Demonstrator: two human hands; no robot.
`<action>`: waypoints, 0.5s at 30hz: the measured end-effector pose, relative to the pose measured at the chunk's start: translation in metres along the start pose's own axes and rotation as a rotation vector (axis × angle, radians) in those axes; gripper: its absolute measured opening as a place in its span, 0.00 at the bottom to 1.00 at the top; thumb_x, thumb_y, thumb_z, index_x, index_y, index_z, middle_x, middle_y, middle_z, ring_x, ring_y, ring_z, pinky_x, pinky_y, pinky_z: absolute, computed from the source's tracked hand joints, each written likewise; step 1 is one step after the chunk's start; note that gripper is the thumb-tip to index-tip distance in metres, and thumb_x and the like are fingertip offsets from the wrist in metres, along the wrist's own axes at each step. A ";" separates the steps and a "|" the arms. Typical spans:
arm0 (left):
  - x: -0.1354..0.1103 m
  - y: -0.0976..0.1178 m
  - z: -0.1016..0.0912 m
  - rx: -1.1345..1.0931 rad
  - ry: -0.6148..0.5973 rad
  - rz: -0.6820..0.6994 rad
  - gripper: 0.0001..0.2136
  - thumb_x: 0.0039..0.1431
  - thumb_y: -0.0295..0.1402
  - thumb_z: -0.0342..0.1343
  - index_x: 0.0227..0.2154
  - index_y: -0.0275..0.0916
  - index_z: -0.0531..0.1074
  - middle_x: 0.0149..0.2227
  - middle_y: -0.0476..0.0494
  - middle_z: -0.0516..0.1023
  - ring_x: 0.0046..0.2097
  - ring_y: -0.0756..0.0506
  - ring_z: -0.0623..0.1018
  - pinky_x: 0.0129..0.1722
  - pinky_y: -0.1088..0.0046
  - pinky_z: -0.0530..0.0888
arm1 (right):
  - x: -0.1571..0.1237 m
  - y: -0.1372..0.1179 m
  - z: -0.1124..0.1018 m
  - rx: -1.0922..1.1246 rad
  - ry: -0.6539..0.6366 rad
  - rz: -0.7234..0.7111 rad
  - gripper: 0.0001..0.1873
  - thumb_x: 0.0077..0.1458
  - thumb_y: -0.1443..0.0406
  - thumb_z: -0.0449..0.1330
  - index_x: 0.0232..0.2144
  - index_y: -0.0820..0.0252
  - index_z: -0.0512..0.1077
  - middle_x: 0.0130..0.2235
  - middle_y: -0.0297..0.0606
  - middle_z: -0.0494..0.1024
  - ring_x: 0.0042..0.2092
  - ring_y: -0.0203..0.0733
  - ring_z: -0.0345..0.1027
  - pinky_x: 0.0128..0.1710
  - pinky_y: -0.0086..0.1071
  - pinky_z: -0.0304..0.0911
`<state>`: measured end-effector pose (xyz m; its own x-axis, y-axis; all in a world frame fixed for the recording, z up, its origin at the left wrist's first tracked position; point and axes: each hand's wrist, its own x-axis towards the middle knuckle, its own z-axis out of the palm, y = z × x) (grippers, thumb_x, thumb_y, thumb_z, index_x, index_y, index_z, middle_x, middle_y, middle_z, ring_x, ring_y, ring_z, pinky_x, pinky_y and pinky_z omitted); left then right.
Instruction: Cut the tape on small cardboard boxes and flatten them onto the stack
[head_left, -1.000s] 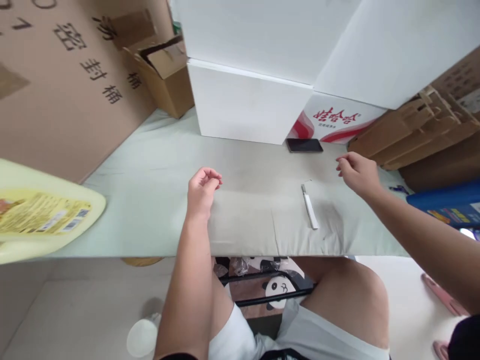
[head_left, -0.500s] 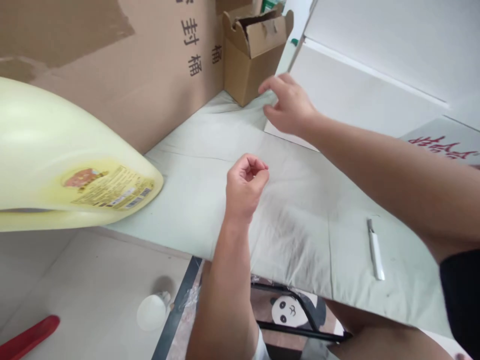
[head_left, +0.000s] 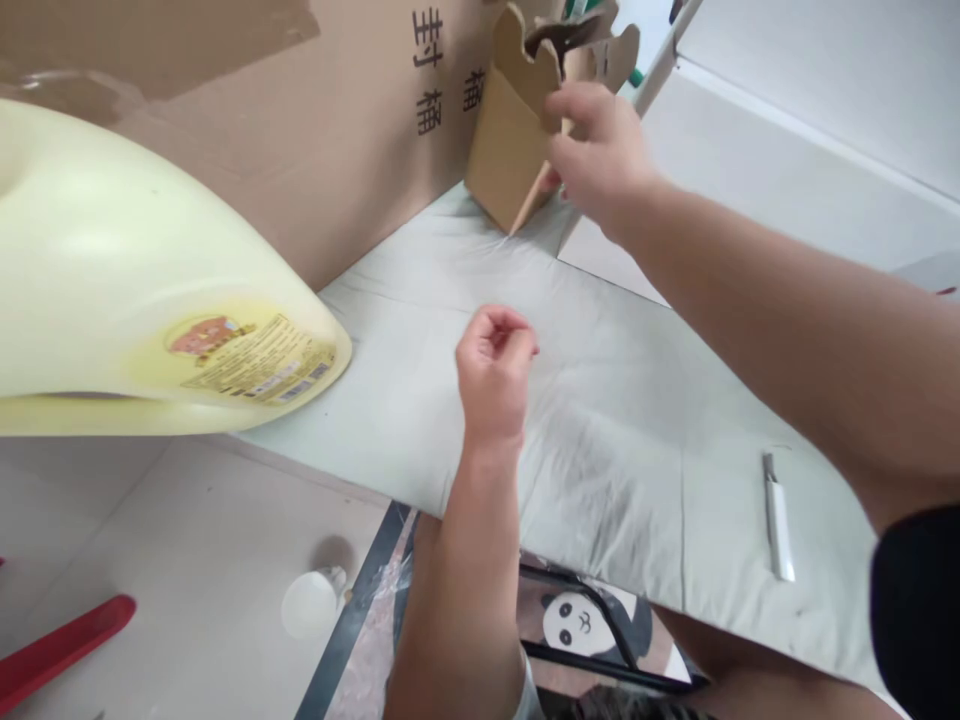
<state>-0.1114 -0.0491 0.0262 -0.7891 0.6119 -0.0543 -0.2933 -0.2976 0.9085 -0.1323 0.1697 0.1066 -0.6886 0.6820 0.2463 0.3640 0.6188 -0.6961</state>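
Observation:
My right hand (head_left: pixel 604 150) is at the near side of a small brown cardboard box (head_left: pixel 506 150) with scalloped top flaps. Its fingers and thumb close on the box's upper edge, and the box leans a little. Dark contents show faintly in the box's open top. Over the middle of the cloth-covered table (head_left: pixel 420 370) my left hand (head_left: pixel 495 370) is curled into a pinch. Whatever those fingertips hold, if anything, is too small to make out.
A large pale yellow jug (head_left: pixel 150 270) lies at the left before a big carton (head_left: pixel 337 130). White panels (head_left: pixel 780 170) stand behind my right arm. A slim white-handled tool (head_left: pixel 778 520) lies at the right. On the floor are a white cup (head_left: pixel 309 605) and a red object (head_left: pixel 67 650).
My right hand has moved up and away onto the small box, which now tilts. My left hand keeps its pinch in nearly the same place. The view has shifted slightly.

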 end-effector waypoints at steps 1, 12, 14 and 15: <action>0.001 0.003 -0.004 0.005 0.118 0.058 0.07 0.49 0.33 0.52 0.29 0.43 0.58 0.27 0.52 0.62 0.28 0.50 0.67 0.30 0.70 0.65 | -0.032 -0.004 -0.009 -0.009 0.048 -0.005 0.21 0.61 0.75 0.52 0.52 0.63 0.76 0.63 0.37 0.69 0.43 0.36 0.81 0.38 0.24 0.72; -0.011 0.023 0.006 -0.113 0.232 0.218 0.06 0.51 0.37 0.52 0.30 0.43 0.63 0.34 0.48 0.68 0.35 0.47 0.71 0.34 0.72 0.66 | -0.368 0.034 -0.099 0.135 0.733 -0.063 0.10 0.51 0.67 0.61 0.24 0.46 0.79 0.26 0.36 0.76 0.24 0.47 0.68 0.16 0.38 0.54; -0.020 0.017 0.021 -0.067 0.057 0.235 0.07 0.54 0.38 0.54 0.29 0.40 0.69 0.33 0.46 0.72 0.35 0.47 0.72 0.35 0.71 0.67 | -0.381 0.036 -0.110 0.119 0.721 -0.084 0.09 0.52 0.65 0.59 0.22 0.48 0.75 0.26 0.37 0.76 0.24 0.46 0.67 0.17 0.38 0.53; -0.023 0.014 0.028 -0.040 -0.020 0.243 0.07 0.55 0.37 0.55 0.29 0.39 0.71 0.31 0.45 0.73 0.35 0.46 0.73 0.35 0.70 0.68 | -0.385 0.036 -0.116 0.142 0.705 -0.100 0.08 0.53 0.64 0.59 0.24 0.49 0.73 0.27 0.37 0.76 0.24 0.45 0.65 0.18 0.38 0.54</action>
<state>-0.0821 -0.0471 0.0523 -0.8285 0.5329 0.1720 -0.1176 -0.4660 0.8769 0.2186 -0.0249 0.0648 -0.1292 0.7436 0.6560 0.2023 0.6674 -0.7167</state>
